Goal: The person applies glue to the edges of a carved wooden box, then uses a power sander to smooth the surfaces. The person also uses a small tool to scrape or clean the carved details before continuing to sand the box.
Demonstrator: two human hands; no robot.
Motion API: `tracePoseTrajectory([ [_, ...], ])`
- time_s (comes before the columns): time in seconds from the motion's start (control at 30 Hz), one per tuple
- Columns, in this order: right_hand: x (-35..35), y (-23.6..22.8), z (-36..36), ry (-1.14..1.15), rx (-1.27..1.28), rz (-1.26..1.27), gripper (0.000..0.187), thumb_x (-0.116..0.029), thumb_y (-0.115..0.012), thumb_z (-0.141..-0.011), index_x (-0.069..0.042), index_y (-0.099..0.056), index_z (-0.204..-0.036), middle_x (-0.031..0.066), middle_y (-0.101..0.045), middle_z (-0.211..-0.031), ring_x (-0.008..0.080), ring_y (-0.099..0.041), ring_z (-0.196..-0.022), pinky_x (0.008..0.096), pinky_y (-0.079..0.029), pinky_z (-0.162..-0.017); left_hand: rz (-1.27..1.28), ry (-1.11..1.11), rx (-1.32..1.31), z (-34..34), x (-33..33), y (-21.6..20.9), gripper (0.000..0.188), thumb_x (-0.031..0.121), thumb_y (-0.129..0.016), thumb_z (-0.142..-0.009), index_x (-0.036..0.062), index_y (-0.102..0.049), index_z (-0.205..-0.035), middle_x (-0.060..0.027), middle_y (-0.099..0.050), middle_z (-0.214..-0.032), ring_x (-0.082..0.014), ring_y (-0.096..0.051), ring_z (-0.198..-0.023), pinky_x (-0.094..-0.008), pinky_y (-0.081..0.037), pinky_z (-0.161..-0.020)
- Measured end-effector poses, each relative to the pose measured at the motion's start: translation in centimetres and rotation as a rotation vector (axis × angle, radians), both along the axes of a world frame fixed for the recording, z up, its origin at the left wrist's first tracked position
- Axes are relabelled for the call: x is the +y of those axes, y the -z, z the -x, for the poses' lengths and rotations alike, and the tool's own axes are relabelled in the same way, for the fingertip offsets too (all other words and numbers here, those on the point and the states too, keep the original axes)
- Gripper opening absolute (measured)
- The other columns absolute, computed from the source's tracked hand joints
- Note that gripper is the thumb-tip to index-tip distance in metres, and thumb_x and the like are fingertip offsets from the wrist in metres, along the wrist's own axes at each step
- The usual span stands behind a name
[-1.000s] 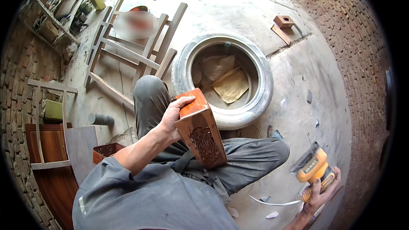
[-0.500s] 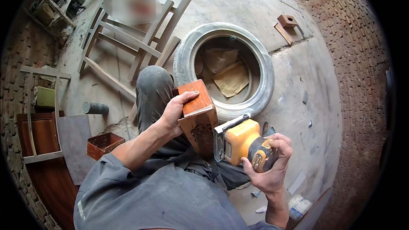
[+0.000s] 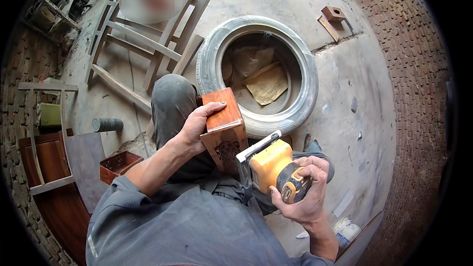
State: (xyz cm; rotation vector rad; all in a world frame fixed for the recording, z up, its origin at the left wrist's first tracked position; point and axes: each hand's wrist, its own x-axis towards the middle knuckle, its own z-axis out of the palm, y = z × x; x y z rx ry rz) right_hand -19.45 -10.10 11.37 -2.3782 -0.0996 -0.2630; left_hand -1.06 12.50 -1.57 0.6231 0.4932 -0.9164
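Note:
My left hand (image 3: pixel 196 123) grips a reddish-brown wooden box (image 3: pixel 227 111), thumb on its upper face. A darker carved pattern marks the face turned toward me. Wrapped in my right hand (image 3: pixel 306 192) is a yellow and black power sander (image 3: pixel 271 165). Its flat pad (image 3: pixel 258 146) faces the box and is tilted, close to the box's right edge. Whether pad and box touch is hard to tell. Behind the box lies a grey tire (image 3: pixel 306 88) on its side, with crumpled brown paper (image 3: pixel 266 86) inside.
Wooden frames (image 3: pixel 148 44) lean at the upper left. A small open wooden box (image 3: pixel 119 160), a dark cylinder (image 3: pixel 107 124) and a brown panel (image 3: pixel 56 216) lie to the left. A white bucket (image 3: pixel 346 230) stands lower right. A hollow wooden block (image 3: pixel 334 14) rests near the brick wall (image 3: pixel 409 69).
The sander has moved left toward the wooden box and its pad has tilted more. The box has shifted slightly left in view. Both hands keep their hold.

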Motion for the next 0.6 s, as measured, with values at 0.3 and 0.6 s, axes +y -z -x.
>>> tracePoseTrajectory([
  [0.3,1.4,0.5,-2.2,0.013,-0.133,0.072,0.077,-0.007,-0.092,-0.07,-0.01,-0.046,-0.131,0.0206,-0.047,-0.124,0.0333,-0.059,-0.108,0.0434,-0.055,-0.088,0.052,0.008,0.023,0.3,-0.3,-0.7,0.04,0.024,-0.063,-0.102,-0.0018,-0.057,-0.132,-0.0175,-0.073,-0.114,-0.027,-0.075,-0.099,-0.0433,-0.063,-0.093],
  [0.6,1.7,-2.7,-5.4,-0.024,-0.166,0.048,0.072,-0.007,-0.093,-0.069,-0.007,-0.057,-0.131,0.0205,-0.052,-0.124,0.0326,-0.063,-0.108,0.0413,-0.058,-0.087,0.064,0.003,-0.017,1.4,0.0,-0.5,0.033,0.021,-0.064,-0.103,-0.0049,-0.062,-0.123,-0.0162,-0.075,-0.108,-0.0234,-0.077,-0.093,-0.0374,-0.063,-0.088],
])
